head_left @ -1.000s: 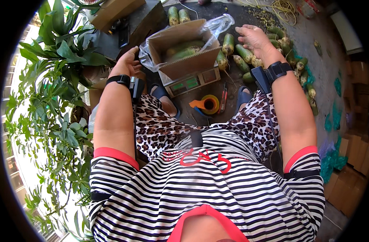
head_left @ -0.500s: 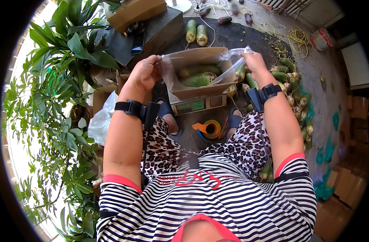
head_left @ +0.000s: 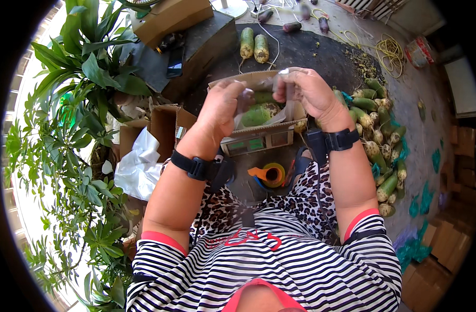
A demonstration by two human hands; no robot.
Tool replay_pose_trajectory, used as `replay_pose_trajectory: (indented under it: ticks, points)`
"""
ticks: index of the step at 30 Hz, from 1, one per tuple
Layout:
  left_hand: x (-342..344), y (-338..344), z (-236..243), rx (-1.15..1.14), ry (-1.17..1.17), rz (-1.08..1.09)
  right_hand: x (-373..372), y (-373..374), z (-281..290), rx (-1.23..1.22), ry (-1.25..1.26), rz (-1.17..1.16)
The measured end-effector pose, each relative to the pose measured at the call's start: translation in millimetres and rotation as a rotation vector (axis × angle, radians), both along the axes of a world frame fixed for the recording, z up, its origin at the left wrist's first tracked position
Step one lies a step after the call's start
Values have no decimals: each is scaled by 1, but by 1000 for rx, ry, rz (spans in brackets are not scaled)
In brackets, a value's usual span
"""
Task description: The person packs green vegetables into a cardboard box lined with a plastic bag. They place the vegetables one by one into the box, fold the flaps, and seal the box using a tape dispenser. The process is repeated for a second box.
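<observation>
A cardboard box (head_left: 274, 124) holding green-skinned radishes (head_left: 256, 115) sits on a digital scale (head_left: 277, 139) with a green display. My left hand (head_left: 223, 106) is closed on the clear plastic liner (head_left: 245, 96) at the box's left side. My right hand (head_left: 306, 94) pinches the liner at the right, above the box. Both hands are raised over the box, the plastic drawn between them. In front of the scale lie an orange-and-yellow tape tool (head_left: 268, 173) and my sandalled feet, partly hidden.
Radishes are piled (head_left: 378, 127) at the right; two lie (head_left: 261, 48) behind the box. At left are leafy plants (head_left: 92, 70), an open carton (head_left: 161, 123) with white plastic (head_left: 136, 168), and a dark stand (head_left: 199, 41) with a phone. Yellow cord (head_left: 390, 54) lies back right.
My open hands first moved to the box and took hold of the liner's edges at either side; since then they have moved inward over the box, bringing the plastic together.
</observation>
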State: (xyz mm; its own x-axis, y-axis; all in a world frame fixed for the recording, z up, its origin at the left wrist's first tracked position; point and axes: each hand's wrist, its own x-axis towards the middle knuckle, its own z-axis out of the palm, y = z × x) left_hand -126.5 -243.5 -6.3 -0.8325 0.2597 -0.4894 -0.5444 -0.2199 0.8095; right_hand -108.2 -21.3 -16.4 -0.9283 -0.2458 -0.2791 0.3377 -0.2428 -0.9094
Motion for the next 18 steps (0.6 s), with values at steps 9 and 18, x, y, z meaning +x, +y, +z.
replay_pose_trajectory:
  ticks: [9,18]
  points:
    - [4,-10,-15,225,-59,-47,-16,-89,-20,-156,61,21]
    - [3,-43,3,33,-108,-214,-49,-89,-61,-31,241,250]
